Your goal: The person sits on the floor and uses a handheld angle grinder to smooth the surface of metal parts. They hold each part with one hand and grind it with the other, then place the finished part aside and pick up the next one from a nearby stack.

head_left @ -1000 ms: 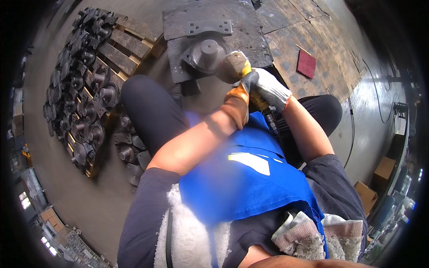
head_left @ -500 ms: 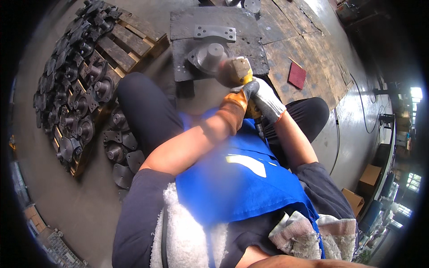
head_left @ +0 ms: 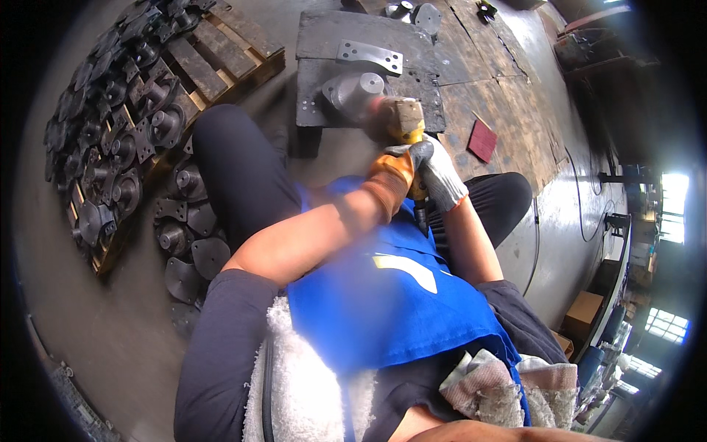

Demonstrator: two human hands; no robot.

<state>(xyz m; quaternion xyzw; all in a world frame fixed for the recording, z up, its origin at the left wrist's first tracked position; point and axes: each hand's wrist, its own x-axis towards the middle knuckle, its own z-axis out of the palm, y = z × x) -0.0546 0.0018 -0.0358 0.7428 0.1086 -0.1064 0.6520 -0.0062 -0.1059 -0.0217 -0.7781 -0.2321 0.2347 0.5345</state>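
My left hand (head_left: 398, 166), in an orange and dark grey glove, is closed round the yellow body of an angle grinder (head_left: 409, 118). My right hand (head_left: 440, 180), in a white knit glove with a red cuff edge, grips the same tool from the right side. The grinder's disc blurs at its left, close to the right side of a round metal flange (head_left: 340, 94). A cylindrical stub stands up from this flange, which lies on a dark work block (head_left: 312, 68). Behind it lies a flat metal plate with holes (head_left: 370, 56). Whether the disc touches the flange I cannot tell.
A wooden pallet (head_left: 221, 46) piled with similar metal flanges stands at the left. More flanges (head_left: 182, 279) lie on the floor beside my left knee. A dark red abrasive pad (head_left: 482, 141) rests on the wooden boards (head_left: 508, 103) at the right. Cables (head_left: 536, 243) trail over the floor.
The whole view has shifted a little, with the work block now further right. Both hands keep hold of the angle grinder, which stays beside the flange.
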